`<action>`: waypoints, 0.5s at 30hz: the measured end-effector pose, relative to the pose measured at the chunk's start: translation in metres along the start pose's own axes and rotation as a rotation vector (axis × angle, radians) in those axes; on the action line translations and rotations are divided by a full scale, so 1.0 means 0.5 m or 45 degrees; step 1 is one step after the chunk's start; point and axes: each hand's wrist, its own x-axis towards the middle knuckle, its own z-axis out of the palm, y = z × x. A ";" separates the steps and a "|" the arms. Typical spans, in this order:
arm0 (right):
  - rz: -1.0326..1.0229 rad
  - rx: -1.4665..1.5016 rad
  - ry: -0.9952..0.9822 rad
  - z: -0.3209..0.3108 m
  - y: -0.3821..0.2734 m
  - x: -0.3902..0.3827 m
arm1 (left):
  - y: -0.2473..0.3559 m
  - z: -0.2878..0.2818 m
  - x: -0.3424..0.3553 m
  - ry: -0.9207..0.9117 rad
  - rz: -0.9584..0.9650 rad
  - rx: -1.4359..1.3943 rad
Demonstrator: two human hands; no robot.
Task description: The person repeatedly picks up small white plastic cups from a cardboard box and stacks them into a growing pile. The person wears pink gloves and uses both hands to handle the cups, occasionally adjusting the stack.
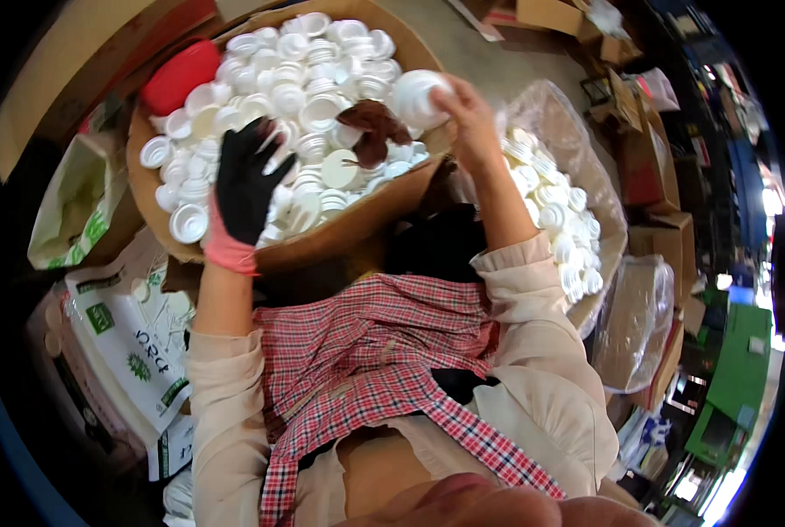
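Note:
A large cardboard box (357,215) in front of me is heaped with white round plastic lids (289,98). My left hand (250,180), in a black glove with a pink cuff, hovers over the left part of the heap, fingers spread and nothing in them. At the box's right edge my bare right hand (473,123) pinches a white round plastic lid (419,99) by its side; motion blurs its detail. Between my hands a dark brown cloth-like piece (375,130) lies on the heap.
Right of the box stands a clear plastic bag (610,189) with more white lids inside. A red object (181,77) rests at the box's far left. Printed white sacks (129,329) lie at my left. Cardboard boxes (660,237) and a green machine (733,378) are farther right.

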 end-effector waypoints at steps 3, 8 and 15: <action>0.096 -0.879 0.584 -0.332 0.040 0.041 | 0.006 -0.026 -0.003 0.047 0.064 0.347; 0.330 -1.520 0.971 -0.614 0.187 0.026 | 0.001 -0.030 0.012 0.010 -0.062 0.046; -0.278 -1.211 0.030 -0.259 0.078 0.106 | 0.064 -0.012 0.011 0.327 0.269 0.191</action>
